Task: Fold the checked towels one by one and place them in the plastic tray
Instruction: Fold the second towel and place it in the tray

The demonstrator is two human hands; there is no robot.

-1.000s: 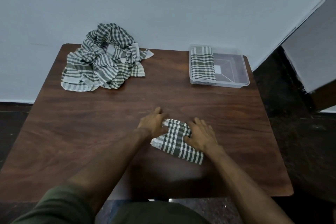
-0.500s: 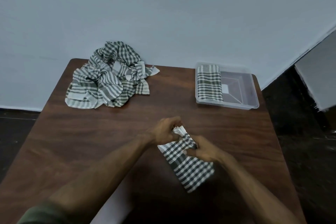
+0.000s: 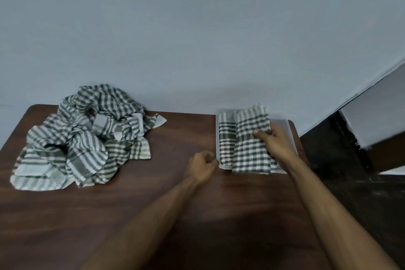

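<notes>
From the head camera, the right hand (image 3: 276,143) grips a folded checked towel (image 3: 252,147) at its right edge, thumb on top and fingers (image 3: 262,133) curled round it, and holds it over the clear plastic tray (image 3: 289,131) at the far right of the wooden counter (image 3: 153,204). Another folded towel (image 3: 225,138) already lies along the tray's left side, partly overlapped by the held one. The left hand (image 3: 201,167) sits just beside the tray's near left corner, fingers loosely curled and holding nothing; whether it touches the rim I cannot tell. This looks like the placing step: next the towel wants lowering flat beside the first, then releasing. A heap of unfolded checked towels (image 3: 83,138) waits at the far left.
</notes>
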